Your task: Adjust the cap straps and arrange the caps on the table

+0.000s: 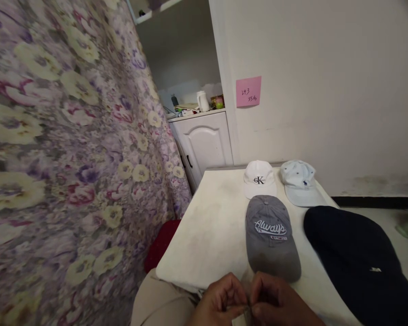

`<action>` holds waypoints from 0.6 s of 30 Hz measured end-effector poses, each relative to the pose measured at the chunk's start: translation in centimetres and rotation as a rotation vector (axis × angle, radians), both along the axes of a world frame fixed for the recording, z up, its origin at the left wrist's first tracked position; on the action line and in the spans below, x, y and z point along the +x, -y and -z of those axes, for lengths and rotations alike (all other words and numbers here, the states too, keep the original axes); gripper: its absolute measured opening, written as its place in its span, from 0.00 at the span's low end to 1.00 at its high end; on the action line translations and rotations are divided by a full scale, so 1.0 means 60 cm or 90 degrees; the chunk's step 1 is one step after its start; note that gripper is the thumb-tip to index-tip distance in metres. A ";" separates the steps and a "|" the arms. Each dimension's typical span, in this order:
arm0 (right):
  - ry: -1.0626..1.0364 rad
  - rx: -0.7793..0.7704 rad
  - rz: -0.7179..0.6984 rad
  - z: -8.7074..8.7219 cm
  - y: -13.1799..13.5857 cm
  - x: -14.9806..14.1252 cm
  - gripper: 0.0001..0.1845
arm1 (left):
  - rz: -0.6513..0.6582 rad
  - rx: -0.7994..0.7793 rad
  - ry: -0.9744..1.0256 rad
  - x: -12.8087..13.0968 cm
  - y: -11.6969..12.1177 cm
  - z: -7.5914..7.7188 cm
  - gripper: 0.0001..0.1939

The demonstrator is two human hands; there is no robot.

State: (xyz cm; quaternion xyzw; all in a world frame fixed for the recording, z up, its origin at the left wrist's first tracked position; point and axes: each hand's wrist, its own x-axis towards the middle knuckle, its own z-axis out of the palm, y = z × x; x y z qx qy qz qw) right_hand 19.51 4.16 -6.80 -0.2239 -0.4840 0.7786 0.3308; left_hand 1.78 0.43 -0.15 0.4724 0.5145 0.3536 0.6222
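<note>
My left hand (221, 301) and my right hand (279, 304) meet at the near edge of the white table (211, 226), fingers pinched together on something small that I cannot make out. Just beyond them lies a grey cap (271, 237) with white lettering, brim toward me. A dark navy cap (360, 267) lies to its right. Farther back sit a white cap (259, 179) with black letters and a pale blue cap (301, 182).
A floral purple curtain (64, 158) hangs along the left. Behind the table stands a white cabinet (204, 142) with a jug and small items on top. A pink sticky note (248, 91) is on the wall. Something red (161, 244) lies below the table's left side.
</note>
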 end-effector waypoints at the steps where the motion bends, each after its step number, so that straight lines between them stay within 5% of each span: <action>1: -0.004 -0.004 0.004 -0.001 0.000 0.000 0.13 | 0.004 -0.001 0.000 0.000 0.000 0.001 0.22; 10: 0.047 0.007 0.061 -0.004 -0.005 0.000 0.11 | 0.016 0.003 0.021 -0.002 0.001 0.022 0.19; 18: 0.064 -0.020 0.049 0.004 0.000 -0.002 0.11 | 0.009 -0.021 0.042 0.003 0.000 0.006 0.19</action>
